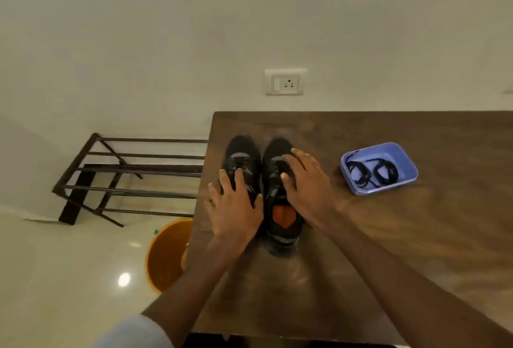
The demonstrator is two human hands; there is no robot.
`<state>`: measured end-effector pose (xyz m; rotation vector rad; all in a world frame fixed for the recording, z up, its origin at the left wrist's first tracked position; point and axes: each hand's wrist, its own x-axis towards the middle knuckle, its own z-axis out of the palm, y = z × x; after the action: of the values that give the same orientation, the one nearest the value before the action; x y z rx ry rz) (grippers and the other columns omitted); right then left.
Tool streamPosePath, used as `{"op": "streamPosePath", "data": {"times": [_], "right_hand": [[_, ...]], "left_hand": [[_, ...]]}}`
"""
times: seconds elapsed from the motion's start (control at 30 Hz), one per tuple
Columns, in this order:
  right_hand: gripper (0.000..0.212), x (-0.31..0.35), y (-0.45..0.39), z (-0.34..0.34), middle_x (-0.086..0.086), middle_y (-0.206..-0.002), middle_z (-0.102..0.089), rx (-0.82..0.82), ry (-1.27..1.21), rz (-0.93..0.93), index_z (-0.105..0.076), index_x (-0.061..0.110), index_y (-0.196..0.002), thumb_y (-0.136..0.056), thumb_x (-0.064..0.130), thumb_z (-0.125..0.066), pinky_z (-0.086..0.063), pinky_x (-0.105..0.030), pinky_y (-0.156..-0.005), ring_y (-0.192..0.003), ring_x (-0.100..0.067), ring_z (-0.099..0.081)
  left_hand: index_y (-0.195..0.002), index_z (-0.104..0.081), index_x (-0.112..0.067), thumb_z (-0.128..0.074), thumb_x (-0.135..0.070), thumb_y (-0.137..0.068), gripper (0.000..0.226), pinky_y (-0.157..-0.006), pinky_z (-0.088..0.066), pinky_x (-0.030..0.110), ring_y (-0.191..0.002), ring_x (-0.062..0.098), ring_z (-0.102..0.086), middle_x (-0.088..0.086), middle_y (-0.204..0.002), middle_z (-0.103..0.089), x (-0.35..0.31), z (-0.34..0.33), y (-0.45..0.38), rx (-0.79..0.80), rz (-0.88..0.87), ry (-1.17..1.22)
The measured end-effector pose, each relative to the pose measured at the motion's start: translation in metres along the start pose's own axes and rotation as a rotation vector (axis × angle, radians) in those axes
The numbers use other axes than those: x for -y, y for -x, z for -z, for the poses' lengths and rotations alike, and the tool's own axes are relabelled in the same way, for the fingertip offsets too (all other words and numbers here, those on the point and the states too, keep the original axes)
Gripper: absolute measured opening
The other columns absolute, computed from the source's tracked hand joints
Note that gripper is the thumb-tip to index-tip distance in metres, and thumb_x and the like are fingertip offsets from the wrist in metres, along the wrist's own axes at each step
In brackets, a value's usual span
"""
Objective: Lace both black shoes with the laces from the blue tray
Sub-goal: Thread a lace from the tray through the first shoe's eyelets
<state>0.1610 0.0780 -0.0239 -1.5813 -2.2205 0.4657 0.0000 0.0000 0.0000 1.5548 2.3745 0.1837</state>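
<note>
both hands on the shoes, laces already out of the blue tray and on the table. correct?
Not quite. The head view shows the laces coiled inside the blue tray, not on the table. The rest holds: left hand and right hand each rest on a black shoe.

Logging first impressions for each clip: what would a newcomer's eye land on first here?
Two black shoes side by side near the wooden table's left edge, the left hand resting on the left shoe and the right hand on the right shoe. To their right sits a blue tray holding coiled black laces.
</note>
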Motion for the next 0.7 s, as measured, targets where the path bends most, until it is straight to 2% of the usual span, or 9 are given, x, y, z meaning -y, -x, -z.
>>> {"op": "streamPosePath", "data": {"times": [0.07, 0.13, 0.27, 0.37, 0.47, 0.53, 0.6, 0.7], "right_hand": [[0.044, -0.008, 0.003, -0.022, -0.006, -0.158, -0.045, -0.04, -0.112, -0.003, -0.056, 0.019, -0.144, -0.107, 0.038, -0.042, -0.037, -0.045, -0.118, -0.147, -0.027, -0.038], [0.049, -0.011, 0.0, -0.036, -0.005, -0.155, -0.05, -0.079, -0.223, -0.028, -0.063, 0.017, -0.138, -0.106, 0.041, -0.036, -0.04, -0.041, -0.115, -0.143, -0.023, -0.044], [0.053, -0.014, 0.011, -0.053, -0.005, -0.152, -0.053, -0.17, -0.276, -0.04, -0.067, 0.017, -0.134, -0.105, 0.045, -0.032, -0.042, -0.038, -0.112, -0.14, -0.019, -0.047], [0.048, -0.011, 0.031, -0.052, -0.007, -0.149, -0.055, -0.186, -0.291, -0.057, -0.068, 0.014, -0.129, -0.107, 0.041, -0.035, -0.042, -0.04, -0.11, -0.139, -0.023, -0.048], [0.038, -0.005, 0.058, -0.046, -0.006, -0.141, -0.058, -0.212, -0.221, -0.071, -0.069, 0.013, -0.123, -0.109, 0.034, -0.04, -0.044, -0.039, -0.102, -0.128, -0.026, -0.055], [0.036, 0.003, 0.077, -0.042, -0.006, -0.13, -0.06, -0.224, -0.124, -0.101, -0.067, 0.012, -0.117, -0.109, 0.034, -0.04, -0.046, -0.042, -0.093, -0.112, -0.03, -0.06], [0.038, 0.012, 0.096, -0.038, -0.007, -0.121, -0.058, -0.23, 0.0, -0.149, -0.063, 0.012, -0.114, -0.108, 0.037, -0.035, -0.046, -0.045, -0.089, -0.102, -0.031, -0.058], [0.037, 0.027, 0.121, -0.034, -0.005, -0.117, -0.053, -0.258, 0.188, -0.249, -0.058, 0.014, -0.114, -0.106, 0.039, -0.032, -0.046, -0.05, -0.088, -0.104, -0.029, -0.053]], "left_hand": [[-0.16, -0.009, -0.03, -0.057, -0.058, -0.095, 0.085, -0.109, -0.044, 0.061, -0.145, 0.044, -0.036, 0.009, -0.168, -0.017, 0.005, -0.018, -0.005, -0.03, 0.022, 0.079], [-0.159, -0.012, -0.03, -0.061, -0.056, -0.093, 0.086, -0.102, -0.051, 0.059, -0.138, 0.043, -0.044, 0.008, -0.164, -0.023, 0.012, -0.029, -0.013, -0.073, 0.005, 0.116], [-0.16, -0.01, -0.028, -0.065, -0.05, -0.093, 0.09, -0.101, -0.051, 0.056, -0.135, 0.043, -0.048, 0.012, -0.163, -0.026, 0.018, -0.034, -0.009, -0.082, -0.07, 0.127], [-0.161, -0.005, -0.03, -0.072, -0.046, -0.089, 0.099, -0.103, -0.052, 0.056, -0.135, 0.041, -0.05, 0.013, -0.161, -0.032, 0.022, -0.028, 0.009, -0.063, -0.125, 0.189], [-0.156, -0.014, -0.023, -0.084, -0.037, -0.081, 0.103, -0.103, -0.053, 0.05, -0.13, 0.038, -0.055, 0.012, -0.154, -0.038, 0.029, -0.025, 0.037, -0.091, -0.14, 0.35], [-0.143, -0.027, -0.019, -0.088, -0.037, -0.077, 0.092, -0.097, -0.054, 0.043, -0.123, 0.034, -0.058, 0.009, -0.143, -0.037, 0.04, -0.027, 0.057, -0.134, -0.163, 0.368], [-0.13, -0.035, -0.021, -0.089, -0.038, -0.076, 0.078, -0.093, -0.055, 0.037, -0.115, 0.029, -0.059, 0.006, -0.134, -0.038, 0.047, -0.027, 0.068, -0.137, -0.196, 0.351], [-0.127, -0.04, -0.025, -0.087, -0.041, -0.078, 0.07, -0.097, -0.054, 0.04, -0.115, 0.026, -0.06, 0.003, -0.134, -0.044, 0.056, -0.022, 0.074, -0.06, -0.287, 0.333]]}}
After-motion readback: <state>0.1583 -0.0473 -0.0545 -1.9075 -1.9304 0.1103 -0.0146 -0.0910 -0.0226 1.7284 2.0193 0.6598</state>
